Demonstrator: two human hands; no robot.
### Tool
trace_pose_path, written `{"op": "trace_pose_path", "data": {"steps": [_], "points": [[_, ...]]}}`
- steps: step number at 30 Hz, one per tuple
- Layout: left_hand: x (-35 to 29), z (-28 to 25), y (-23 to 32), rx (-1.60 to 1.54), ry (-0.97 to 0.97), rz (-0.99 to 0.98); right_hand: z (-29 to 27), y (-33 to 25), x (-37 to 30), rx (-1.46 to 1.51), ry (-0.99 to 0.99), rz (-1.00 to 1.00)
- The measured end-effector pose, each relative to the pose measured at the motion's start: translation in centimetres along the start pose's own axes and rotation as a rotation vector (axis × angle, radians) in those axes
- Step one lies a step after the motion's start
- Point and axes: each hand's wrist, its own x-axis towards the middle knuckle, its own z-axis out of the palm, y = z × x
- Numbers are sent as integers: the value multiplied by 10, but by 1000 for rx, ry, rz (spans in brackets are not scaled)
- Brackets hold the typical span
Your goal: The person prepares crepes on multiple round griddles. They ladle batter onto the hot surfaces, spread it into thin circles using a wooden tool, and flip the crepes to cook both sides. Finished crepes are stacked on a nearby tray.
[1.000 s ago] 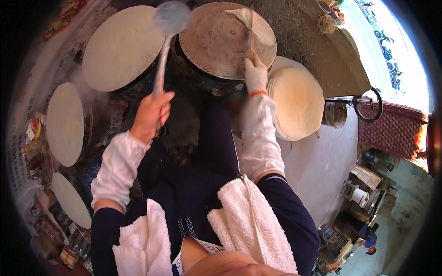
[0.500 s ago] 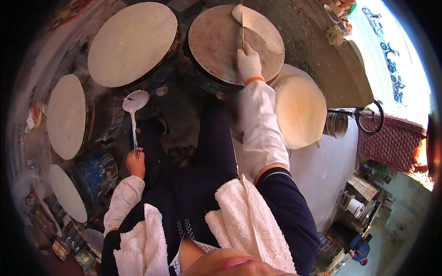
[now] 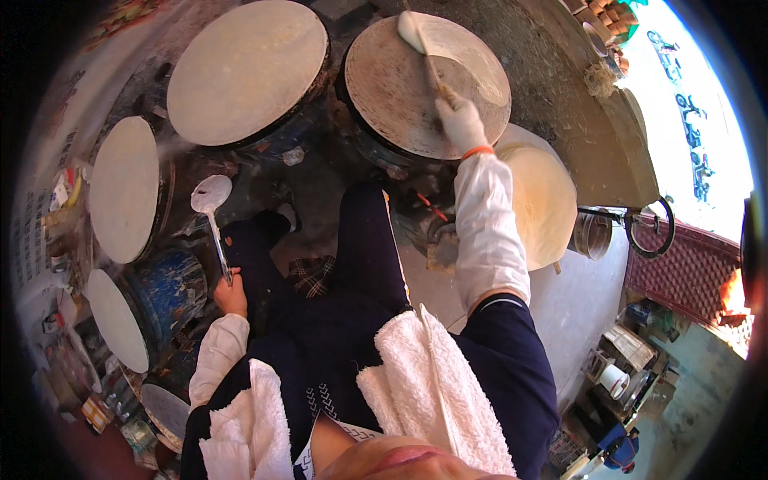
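My left hand (image 3: 231,294) is bare and closed round the handle of a metal ladle (image 3: 212,194), its bowl coated with whitish batter. My right hand (image 3: 462,124), in a white glove with an orange band at the wrist, grips the wooden handle of a batter spreader (image 3: 436,74). The spreader lies over a round brown griddle (image 3: 384,100). White batter (image 3: 410,32) is heaped at its far end, and a thin wet film curves along the griddle's right side. Beside my right forearm is a pile of round, thin, pale-yellow pancakes (image 3: 540,208).
More round griddles covered with pale sheets stand on the left: a large one (image 3: 248,72), another (image 3: 124,190) and a nearer one (image 3: 118,320) on a blue drum (image 3: 172,292). A brown board (image 3: 592,152) lies far right. A person (image 3: 620,450) is at the lower right.
My right hand has shifted right and a little nearer, its spreader now slanting, and the batter film is longer along the griddle's right side. The ladle has moved slightly left and nearer.
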Motion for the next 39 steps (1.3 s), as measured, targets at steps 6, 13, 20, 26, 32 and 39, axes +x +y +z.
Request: {"op": "trace_pose_path", "data": {"steps": [6, 13, 20, 26, 32, 39], "points": [[-2, -3, 20, 38, -33, -54, -25, 4, -18, -156, 183, -18], [3, 5, 19, 30, -4, 35, -62, 33, 40, 64, -83, 70], [-2, 5, 29, 10, -19, -41, -28, 10, -44, -37, -205, -181], [2, 3, 47, 21, -51, -40, -52, 11, 51, -267, 42, -140], [-6, 7, 38, 54, -31, 0, -42, -6, 9, -175, -279, -316], [-8, 6, 28, 22, -59, 0, -49, 41, -76, 141, -52, -11]]}}
